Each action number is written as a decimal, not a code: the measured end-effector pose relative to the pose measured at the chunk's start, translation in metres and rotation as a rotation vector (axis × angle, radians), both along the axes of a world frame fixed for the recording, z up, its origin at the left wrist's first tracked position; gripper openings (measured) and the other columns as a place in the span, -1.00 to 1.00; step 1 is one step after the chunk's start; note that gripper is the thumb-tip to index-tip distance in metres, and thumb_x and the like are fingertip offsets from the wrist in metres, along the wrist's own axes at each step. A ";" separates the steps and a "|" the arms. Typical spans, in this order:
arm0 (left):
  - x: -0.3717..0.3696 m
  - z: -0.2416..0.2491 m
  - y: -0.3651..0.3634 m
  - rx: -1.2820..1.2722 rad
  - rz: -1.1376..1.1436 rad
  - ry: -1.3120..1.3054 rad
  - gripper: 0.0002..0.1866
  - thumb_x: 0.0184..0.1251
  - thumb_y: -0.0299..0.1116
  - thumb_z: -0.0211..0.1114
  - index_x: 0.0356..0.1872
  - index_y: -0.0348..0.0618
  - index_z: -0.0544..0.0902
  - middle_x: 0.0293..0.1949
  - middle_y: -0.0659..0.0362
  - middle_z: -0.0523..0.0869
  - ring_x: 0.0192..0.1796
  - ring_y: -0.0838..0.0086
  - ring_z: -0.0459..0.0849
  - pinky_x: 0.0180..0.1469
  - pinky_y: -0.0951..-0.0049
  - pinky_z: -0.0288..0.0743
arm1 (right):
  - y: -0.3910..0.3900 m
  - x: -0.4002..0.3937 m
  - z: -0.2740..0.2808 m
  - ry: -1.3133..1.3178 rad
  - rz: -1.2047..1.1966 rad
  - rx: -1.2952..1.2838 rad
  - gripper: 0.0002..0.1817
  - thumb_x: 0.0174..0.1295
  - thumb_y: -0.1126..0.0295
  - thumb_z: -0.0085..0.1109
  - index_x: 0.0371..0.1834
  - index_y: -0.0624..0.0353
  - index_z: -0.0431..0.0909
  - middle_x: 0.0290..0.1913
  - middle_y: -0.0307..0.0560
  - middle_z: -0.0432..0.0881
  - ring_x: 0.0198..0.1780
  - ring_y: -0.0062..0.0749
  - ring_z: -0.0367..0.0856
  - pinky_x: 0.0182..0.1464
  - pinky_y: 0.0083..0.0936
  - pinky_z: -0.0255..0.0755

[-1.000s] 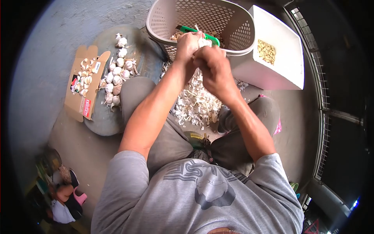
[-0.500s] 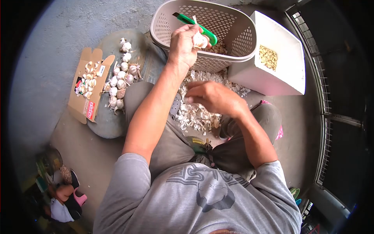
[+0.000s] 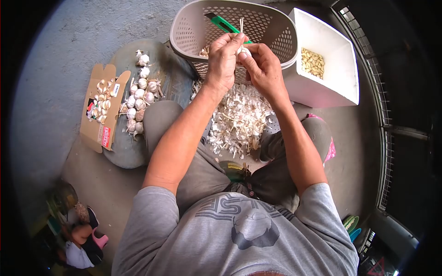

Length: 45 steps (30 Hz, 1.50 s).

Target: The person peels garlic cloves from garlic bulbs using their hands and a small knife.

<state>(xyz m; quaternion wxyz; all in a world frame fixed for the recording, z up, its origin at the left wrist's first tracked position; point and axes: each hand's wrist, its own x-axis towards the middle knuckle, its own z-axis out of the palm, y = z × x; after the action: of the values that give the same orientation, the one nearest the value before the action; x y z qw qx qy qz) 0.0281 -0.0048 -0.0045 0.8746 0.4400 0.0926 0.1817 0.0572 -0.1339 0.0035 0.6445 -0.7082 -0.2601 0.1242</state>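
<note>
My left hand (image 3: 223, 62) is closed around a garlic bulb (image 3: 242, 50) whose thin stalk points up, above the front rim of the brown plastic basket (image 3: 182, 34). A green utility knife (image 3: 225, 25) slants behind my left fingers and seems to be held in them, though its lower part is hidden. My right hand (image 3: 264, 71) is closed with thumb and fingers on the same bulb from the right side. Fingers cover much of the bulb. Below both hands lies a heap of garlic skins (image 3: 237, 119).
Whole garlic bulbs (image 3: 139, 94) lie on a round grey seat-like surface (image 3: 124, 154) at left, beside an opened cardboard box (image 3: 96, 76) holding loose cloves (image 3: 103, 103). A white foam box (image 3: 338, 60) with peeled cloves (image 3: 313, 62) stands right of the basket.
My right hand has moved up from above the skin heap to the garlic bulb and taken hold of it. My left hand has shifted slightly right and down, with the knife still behind it.
</note>
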 end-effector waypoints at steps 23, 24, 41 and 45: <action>0.000 -0.015 -0.020 0.154 0.077 0.018 -0.58 0.60 -0.06 0.27 -0.33 -0.25 0.64 -0.38 0.25 0.70 -0.32 0.63 0.61 -0.22 0.52 0.55 | -0.002 0.010 -0.008 -0.250 -0.212 -0.098 -0.64 0.47 0.25 0.30 -0.13 0.41 0.47 -0.36 0.22 0.73 -0.32 -0.29 0.75 -0.26 -0.36 0.59; 0.001 -0.016 -0.022 0.151 0.086 0.018 -0.58 0.61 -0.08 0.26 -0.34 -0.26 0.63 -0.39 0.24 0.69 -0.33 0.62 0.60 -0.23 0.51 0.54 | -0.001 0.010 -0.009 -0.257 -0.209 -0.069 -0.64 0.47 0.25 0.30 -0.14 0.40 0.46 -0.39 0.22 0.71 -0.35 -0.29 0.73 -0.29 -0.35 0.57; -0.009 0.001 -0.009 -0.193 0.139 0.135 -0.67 0.71 -0.30 0.00 -0.28 -0.25 0.60 -0.36 0.19 0.66 -0.40 0.58 0.56 -0.28 0.49 0.51 | 0.011 -0.017 0.008 -0.548 -0.031 -0.229 -0.77 0.48 0.37 0.18 -0.12 0.24 0.32 -0.39 0.30 0.59 -0.33 0.29 0.62 -0.29 -0.04 0.47; -0.003 -0.006 -0.003 -0.173 0.117 0.071 -0.68 0.70 -0.28 0.06 -0.28 -0.25 0.61 -0.37 0.19 0.66 -0.41 0.56 0.55 -0.29 0.49 0.50 | 0.010 -0.016 0.007 -0.420 -0.030 -0.140 -0.74 0.47 0.38 0.22 0.04 0.24 0.39 -0.30 0.26 0.64 -0.28 0.23 0.67 -0.32 -0.07 0.48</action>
<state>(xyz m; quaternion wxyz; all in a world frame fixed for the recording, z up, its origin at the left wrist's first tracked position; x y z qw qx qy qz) 0.0255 -0.0075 -0.0101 0.8933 0.3630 0.1643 0.2078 0.0412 -0.1240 0.0107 0.5271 -0.7655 -0.3687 -0.0181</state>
